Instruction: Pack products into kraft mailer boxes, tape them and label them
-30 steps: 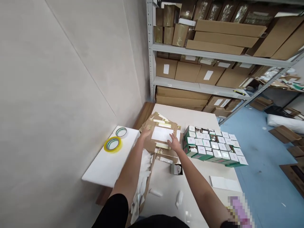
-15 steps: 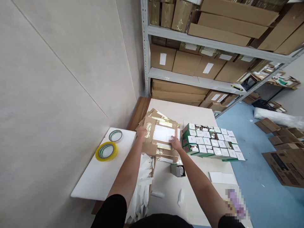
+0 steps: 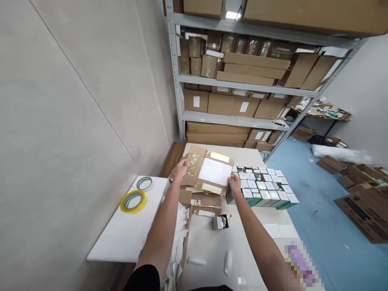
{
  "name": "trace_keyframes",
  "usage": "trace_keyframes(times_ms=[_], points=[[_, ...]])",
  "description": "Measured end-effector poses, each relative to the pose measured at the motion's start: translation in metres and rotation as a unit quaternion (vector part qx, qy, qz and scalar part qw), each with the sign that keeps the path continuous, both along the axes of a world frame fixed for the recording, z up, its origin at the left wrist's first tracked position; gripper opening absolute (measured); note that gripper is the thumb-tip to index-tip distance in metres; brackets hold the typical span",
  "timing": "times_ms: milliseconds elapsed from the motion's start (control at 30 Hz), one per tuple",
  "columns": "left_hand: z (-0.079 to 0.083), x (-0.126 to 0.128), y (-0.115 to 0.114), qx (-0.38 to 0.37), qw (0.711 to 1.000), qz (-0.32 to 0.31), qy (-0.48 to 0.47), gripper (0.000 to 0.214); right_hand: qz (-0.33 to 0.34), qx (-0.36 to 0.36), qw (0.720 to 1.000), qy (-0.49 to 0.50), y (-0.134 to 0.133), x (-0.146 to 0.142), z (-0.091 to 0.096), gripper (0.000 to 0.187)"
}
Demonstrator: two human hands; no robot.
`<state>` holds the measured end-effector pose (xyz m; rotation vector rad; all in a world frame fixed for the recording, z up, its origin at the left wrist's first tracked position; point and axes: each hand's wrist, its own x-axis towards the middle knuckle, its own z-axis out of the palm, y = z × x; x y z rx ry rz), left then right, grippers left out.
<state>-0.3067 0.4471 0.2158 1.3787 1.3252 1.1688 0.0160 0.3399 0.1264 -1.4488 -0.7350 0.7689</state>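
Between both hands is a flattened cardboard box (image 3: pixel 198 161) with strips of shiny tape and a large white label (image 3: pixel 214 171). My left hand (image 3: pixel 182 169) grips its left edge, fingers closed on the taped flap. On the right edge, my right hand (image 3: pixel 234 184) pinches the cardboard. The piece is raised and tilted above other flattened cardboard (image 3: pixel 206 200) lying on the white table. Just nearer to me stands a small opened box (image 3: pixel 220 222) with a round item inside. Rows of small white and green boxes (image 3: pixel 266 188) stand right of my right hand.
On a white board (image 3: pixel 121 232) at left lie a yellow-edged tape roll (image 3: pixel 133 201) and another tape roll (image 3: pixel 144 183). White paper strips (image 3: pixel 178 246) fill a space beside the table. Shelving with cartons (image 3: pixel 226 104) stands behind; cartons (image 3: pixel 362 214) lie on the blue floor.
The labelled cardboard has been lifted off the pile and tilted, with both hands moving up with it. My view has tipped upward, showing more shelving.
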Motion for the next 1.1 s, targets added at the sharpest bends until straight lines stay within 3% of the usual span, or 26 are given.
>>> trace_keyframes(times_ms=[200,300,367,567,767,933,1100], points=[[0.057,0.058,-0.056,0.05,0.998,-0.012,0.043,0.038,-0.021,0.065,0.998,0.018,-0.048,0.063,0.052,0.057],[0.07,0.086,-0.093,0.059,0.996,-0.023,0.056,0.038,-0.024,0.085,0.996,0.019,-0.089,0.097,0.064,0.056],[0.069,0.104,-0.122,0.057,0.996,-0.025,0.057,0.039,-0.022,0.09,0.995,0.028,-0.121,0.119,0.064,0.056],[0.03,0.153,-0.226,0.004,0.997,0.002,0.082,0.055,0.013,0.067,0.996,0.064,-0.22,0.174,0.034,0.054],[-0.01,0.176,-0.32,-0.041,0.992,0.045,0.112,0.057,0.015,0.031,0.997,0.066,-0.293,0.181,-0.003,0.048],[-0.042,0.174,-0.366,-0.099,0.988,0.045,0.11,0.068,0.039,-0.008,0.997,0.059,-0.328,0.173,-0.026,0.049],[-0.07,0.167,-0.385,-0.111,0.991,-0.001,0.068,0.072,0.029,-0.025,0.999,0.035,-0.341,0.165,-0.041,0.044]])
